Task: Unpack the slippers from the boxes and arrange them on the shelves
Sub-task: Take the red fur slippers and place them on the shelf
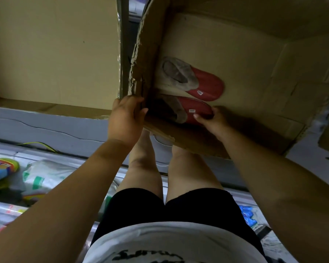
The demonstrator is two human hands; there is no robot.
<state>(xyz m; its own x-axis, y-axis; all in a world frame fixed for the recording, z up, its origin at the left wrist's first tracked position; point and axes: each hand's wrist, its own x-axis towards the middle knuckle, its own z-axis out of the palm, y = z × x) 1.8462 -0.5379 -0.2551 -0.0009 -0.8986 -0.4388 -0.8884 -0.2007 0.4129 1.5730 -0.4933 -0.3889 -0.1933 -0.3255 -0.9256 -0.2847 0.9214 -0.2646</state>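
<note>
**Left hand [124,118] on the flap [141,59], right hand [211,121] on a red slipper [192,111]**

Left hand grips the torn edge of the flap, with its fingers curled round the cardboard. This flap is one side of a big brown box [245,54] that is open toward the person. Right hand is inside the box. Its fingers and thumb are wrapped round the toe of the red slipper. That slipper has a grey fuzzy lining and a small white tag (too small to read). It lies between the two hands, low in the box, with its fuzzy end toward the left hand.

Just past the right hand, deeper in the box, lies a second slipper [194,78] of the same red and grey. It is apart from both hands. The two slippers are close side by side, but I cannot tell if they touch.

To the left of the left hand stands another box [55,54], also brown. Lower down and further left, well apart from that hand, lie a white and green bag [38,179] and a bright yellow-green pack [2,168]. Below both hands are the person's bare legs [141,173], black shorts [160,209] and white shirt [160,240].
</note>
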